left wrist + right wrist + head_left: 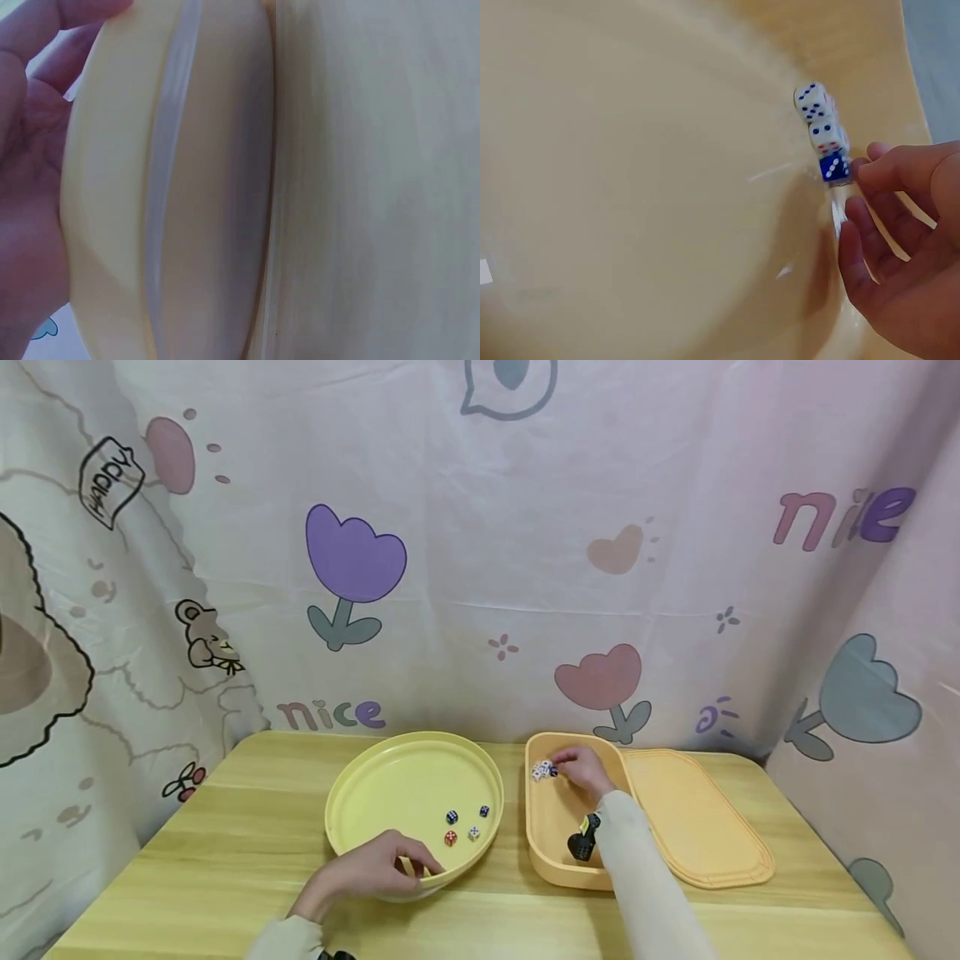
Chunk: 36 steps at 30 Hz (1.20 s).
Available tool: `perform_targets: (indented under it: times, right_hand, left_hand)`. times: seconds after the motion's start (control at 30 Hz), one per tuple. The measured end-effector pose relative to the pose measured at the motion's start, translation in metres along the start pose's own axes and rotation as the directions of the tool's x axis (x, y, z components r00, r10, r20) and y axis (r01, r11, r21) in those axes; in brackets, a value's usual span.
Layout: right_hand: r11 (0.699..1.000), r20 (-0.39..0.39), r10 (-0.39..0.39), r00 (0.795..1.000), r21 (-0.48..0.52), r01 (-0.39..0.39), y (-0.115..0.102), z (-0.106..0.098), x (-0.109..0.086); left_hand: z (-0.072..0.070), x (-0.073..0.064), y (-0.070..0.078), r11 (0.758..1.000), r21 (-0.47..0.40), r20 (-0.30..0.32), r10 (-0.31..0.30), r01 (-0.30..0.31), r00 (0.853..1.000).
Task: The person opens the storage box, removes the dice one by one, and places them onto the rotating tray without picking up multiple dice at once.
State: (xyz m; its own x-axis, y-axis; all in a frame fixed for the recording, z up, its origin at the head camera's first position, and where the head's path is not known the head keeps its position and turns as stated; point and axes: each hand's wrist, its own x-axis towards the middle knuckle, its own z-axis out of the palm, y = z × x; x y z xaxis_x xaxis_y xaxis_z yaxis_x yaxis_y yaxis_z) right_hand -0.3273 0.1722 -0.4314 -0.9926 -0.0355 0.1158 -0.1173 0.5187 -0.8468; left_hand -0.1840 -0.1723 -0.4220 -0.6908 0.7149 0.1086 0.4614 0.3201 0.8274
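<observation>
In the orange box, my right hand reaches to the far left corner. Its fingertips touch the side of a blue die, the other fingers loosely bent below. That die stands against a white die, with another white die beyond, all along the box wall. My left hand grips the near rim of a round yellow tray, fingers curled over the edge. Inside the tray lie a red die, a white die and two dark blue dice.
A flat orange lid lies right of the box on the wooden table. A patterned curtain hangs behind and at both sides. A black wrist camera sits on the right wrist, over the box.
</observation>
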Motion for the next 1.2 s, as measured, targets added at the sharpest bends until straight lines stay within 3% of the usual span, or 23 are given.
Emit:
perform_targets:
  times: [0.17, 0.33, 0.77, 1.2]
  right_hand:
    - [0.996, -0.004, 0.05, 0.999, 0.068, -0.049, 0.005, 0.001, -0.001]
    - [0.994, 0.0, 0.082, 0.997, 0.067, -0.082, 0.007, 0.002, -0.004]
    - [0.997, -0.009, 0.078, 0.997, 0.019, -0.078, 0.008, 0.005, -0.001]
    - [0.996, 0.038, 0.088, 0.995, -0.021, -0.087, 0.012, 0.0, 0.005]
  left_hand:
    - [0.0, 0.001, 0.0, 1.0, 0.005, -0.002, -0.004, 0.004, 1.0]
    - [-0.001, 0.0, 0.0, 1.0, 0.001, 0.001, 0.001, -0.001, 1.0]
    - [-0.002, 0.0, 0.002, 1.0, 0.007, -0.006, -0.009, 0.009, 1.0]
    - [-0.001, 0.002, 0.001, 1.0, 0.008, 0.0, -0.007, 0.007, 1.0]
